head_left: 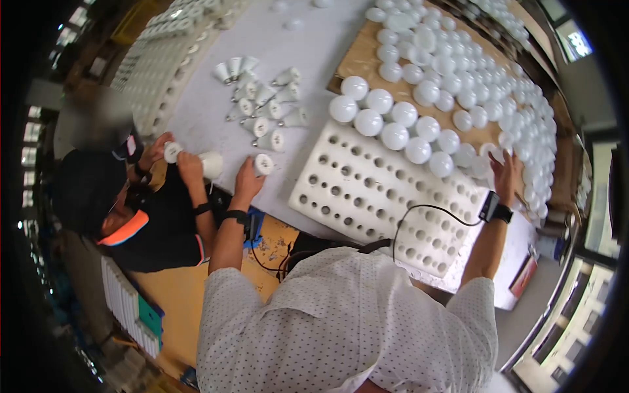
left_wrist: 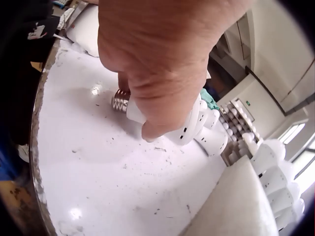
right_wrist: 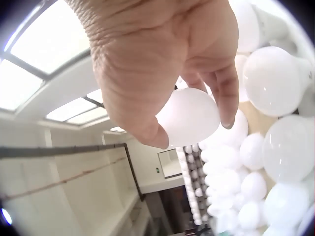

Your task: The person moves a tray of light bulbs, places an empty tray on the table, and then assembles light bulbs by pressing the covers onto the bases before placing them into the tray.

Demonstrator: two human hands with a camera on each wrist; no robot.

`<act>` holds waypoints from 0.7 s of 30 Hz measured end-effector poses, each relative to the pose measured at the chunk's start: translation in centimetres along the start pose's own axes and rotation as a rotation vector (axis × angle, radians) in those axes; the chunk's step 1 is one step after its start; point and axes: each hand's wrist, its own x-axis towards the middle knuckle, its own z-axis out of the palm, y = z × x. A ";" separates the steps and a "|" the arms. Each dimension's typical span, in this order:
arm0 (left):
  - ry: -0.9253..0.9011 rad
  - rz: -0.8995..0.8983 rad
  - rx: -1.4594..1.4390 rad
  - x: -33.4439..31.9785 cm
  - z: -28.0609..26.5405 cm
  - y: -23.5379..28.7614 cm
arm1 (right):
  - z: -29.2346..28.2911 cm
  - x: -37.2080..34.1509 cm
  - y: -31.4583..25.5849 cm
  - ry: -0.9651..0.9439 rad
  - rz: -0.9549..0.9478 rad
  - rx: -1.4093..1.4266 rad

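My left hand (head_left: 247, 183) grips a white bulb base (head_left: 263, 164); in the left wrist view its metal screw cap (left_wrist: 120, 101) sticks out beside the fingers, low over the table. More bulb bases (head_left: 265, 108) lie in a loose group beyond that hand. Far to the right, my right hand (head_left: 504, 173) holds a white globe bulb cover (right_wrist: 189, 118) between thumb and fingertips. Other white globes (head_left: 458, 82) crowd around it on a brown board. A white foam block (head_left: 347, 196) with rows of holes lies between my hands, with white globes (head_left: 368, 122) in rows along its far side.
At my left a person in a dark cap (head_left: 85, 190) handles a bulb base (head_left: 172, 152) with both hands, a white cup-shaped piece (head_left: 211, 165) close by. Trays of white parts (head_left: 154, 65) stand at the back left. The table (head_left: 209, 124) ends just before my body.
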 end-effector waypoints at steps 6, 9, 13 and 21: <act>-0.121 -0.377 -0.928 -0.2 -3.1 2.2 | 7.9 -3.5 2.1 -0.141 -0.024 0.343; -0.419 -0.367 -1.521 -2.4 -6.1 8.9 | 11.2 -7.4 1.9 -0.341 0.032 0.401; -0.808 -0.168 -1.546 -2.4 -6.8 16.9 | 16.1 -11.9 2.4 -0.522 0.211 0.478; -1.079 0.046 -1.479 -1.8 -5.1 23.5 | 19.7 -15.8 2.5 -0.659 0.459 0.752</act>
